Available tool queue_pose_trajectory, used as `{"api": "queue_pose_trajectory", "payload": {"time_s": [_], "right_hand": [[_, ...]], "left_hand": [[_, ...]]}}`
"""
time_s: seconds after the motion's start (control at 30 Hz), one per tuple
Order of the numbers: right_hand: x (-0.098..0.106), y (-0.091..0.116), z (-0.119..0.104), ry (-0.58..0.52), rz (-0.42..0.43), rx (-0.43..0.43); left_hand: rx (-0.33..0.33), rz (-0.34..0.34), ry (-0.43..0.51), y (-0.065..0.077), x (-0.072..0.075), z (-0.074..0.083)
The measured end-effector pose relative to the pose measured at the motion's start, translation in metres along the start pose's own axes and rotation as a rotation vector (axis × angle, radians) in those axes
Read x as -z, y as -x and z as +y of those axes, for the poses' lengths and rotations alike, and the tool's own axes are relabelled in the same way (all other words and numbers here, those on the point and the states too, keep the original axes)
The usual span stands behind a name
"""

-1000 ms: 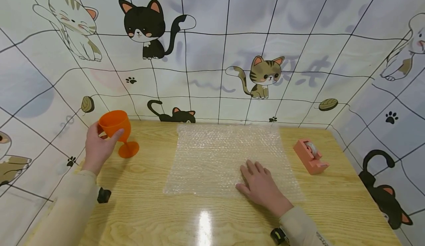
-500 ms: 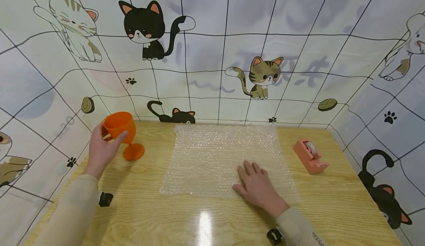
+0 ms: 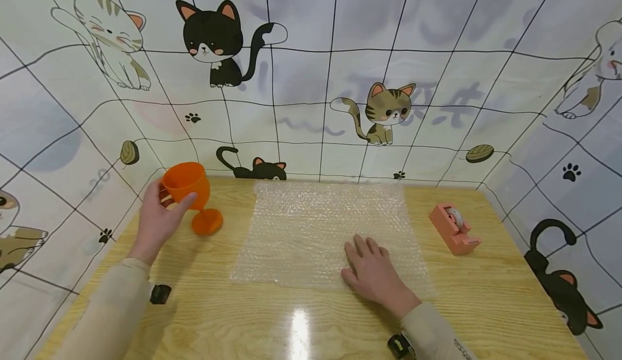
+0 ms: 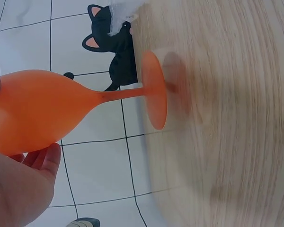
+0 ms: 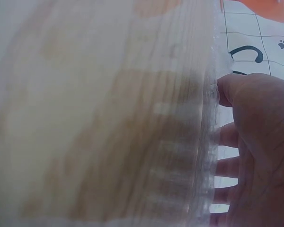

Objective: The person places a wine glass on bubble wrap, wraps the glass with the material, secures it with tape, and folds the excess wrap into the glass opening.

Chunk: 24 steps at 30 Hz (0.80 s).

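An orange goblet (image 3: 186,187) is held upright by its bowl in my left hand (image 3: 162,221), thumb on the near side and fingers behind. Seen from the left wrist, its round foot (image 4: 154,90) hovers a little over the tabletop, with a shadow beside it. A sheet of clear bubble wrap (image 3: 306,219) lies flat across the middle of the table. My right hand (image 3: 376,273) rests on the sheet's front right part with fingers spread. In the right wrist view the fingertips (image 5: 227,137) meet the wrap.
A pink tape dispenser (image 3: 454,229) with a roll of clear tape stands right of the wrap. The wooden table (image 3: 252,322) meets a cat-patterned backdrop (image 3: 301,79) at the back and both sides. Dark wrist cameras sit at both sleeves.
My left hand has carried the goblet to the right, toward the bubble wrap. The bubble wrap has slid slightly left, along with my right hand.
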State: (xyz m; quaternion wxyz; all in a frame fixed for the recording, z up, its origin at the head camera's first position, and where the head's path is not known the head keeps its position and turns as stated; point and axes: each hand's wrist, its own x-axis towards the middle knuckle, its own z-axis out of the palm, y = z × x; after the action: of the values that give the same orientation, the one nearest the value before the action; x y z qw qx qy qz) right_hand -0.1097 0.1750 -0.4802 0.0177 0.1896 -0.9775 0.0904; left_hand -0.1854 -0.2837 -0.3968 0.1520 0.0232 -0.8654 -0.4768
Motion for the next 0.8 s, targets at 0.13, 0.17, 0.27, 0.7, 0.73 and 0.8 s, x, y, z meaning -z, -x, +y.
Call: {"api": "queue_pose_trajectory", "payload": {"time_s": [0.13, 0.17, 0.27, 0.7, 0.73, 0.8], "right_hand": [[-0.001, -0.001, -0.001, -0.010, 0.003, -0.001], [-0.001, -0.001, -0.001, -0.011, -0.001, -0.002], [0.000, -0.001, -0.003, -0.019, 0.001, 0.000], [-0.003, -0.003, -0.006, -0.037, -0.018, 0.003], [-0.003, -0.004, -0.006, -0.038, -0.020, 0.004], [-0.003, -0.004, -0.007, -0.035, -0.020, 0.007]], "left_hand": [[-0.023, -0.007, 0.008, 0.001, -0.004, 0.004], [-0.030, -0.007, 0.012, 0.001, -0.005, 0.005], [-0.057, -0.009, 0.019, 0.002, -0.008, 0.006], [-0.115, -0.019, 0.034, 0.007, -0.019, 0.017], [-0.117, -0.021, 0.034, 0.008, -0.020, 0.018], [-0.119, -0.029, 0.033, 0.008, -0.021, 0.021]]}}
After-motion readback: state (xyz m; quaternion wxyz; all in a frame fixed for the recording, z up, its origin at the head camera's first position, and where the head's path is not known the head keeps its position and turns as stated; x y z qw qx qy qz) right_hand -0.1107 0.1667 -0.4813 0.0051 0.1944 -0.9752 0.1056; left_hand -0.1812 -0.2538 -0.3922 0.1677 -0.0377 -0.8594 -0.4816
